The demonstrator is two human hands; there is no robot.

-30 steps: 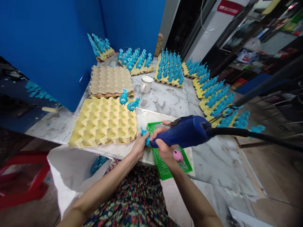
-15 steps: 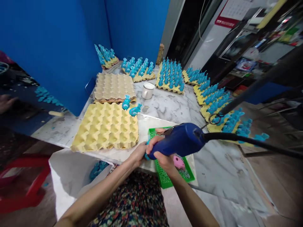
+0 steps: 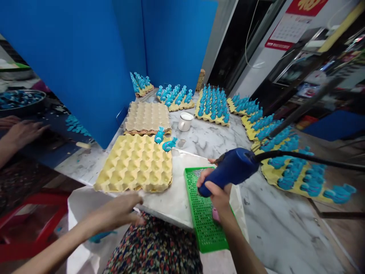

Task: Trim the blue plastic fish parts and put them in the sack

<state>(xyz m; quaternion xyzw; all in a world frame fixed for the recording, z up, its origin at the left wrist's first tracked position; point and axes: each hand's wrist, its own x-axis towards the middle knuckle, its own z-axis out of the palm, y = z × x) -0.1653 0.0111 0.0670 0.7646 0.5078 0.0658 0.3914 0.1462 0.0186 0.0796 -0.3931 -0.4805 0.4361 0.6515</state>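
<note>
My right hand (image 3: 217, 191) is closed round the grip of a blue power screwdriver (image 3: 235, 168), whose black cable runs off to the right. Its tip hangs over a green perforated tray (image 3: 203, 224) at the table's near edge. A pink piece (image 3: 215, 215) lies in that tray, half hidden by my wrist. My left hand (image 3: 123, 210) is off to the left, over a white bag (image 3: 78, 205), smeared by motion. A blue toy piece (image 3: 100, 236) shows below it in the bag.
A yellow egg tray (image 3: 137, 163) lies ahead with two blue toys (image 3: 164, 140) at its far corner. Behind stand a beige tray stack (image 3: 148, 117), a white mug (image 3: 185, 121) and several trays of blue toys (image 3: 212, 106). Another person's hands (image 3: 19, 131) rest at the left.
My left hand has left the blue toy at the screwdriver's tip and swung left and down over the bag. The screwdriver has lifted slightly. The view has shifted to the left.
</note>
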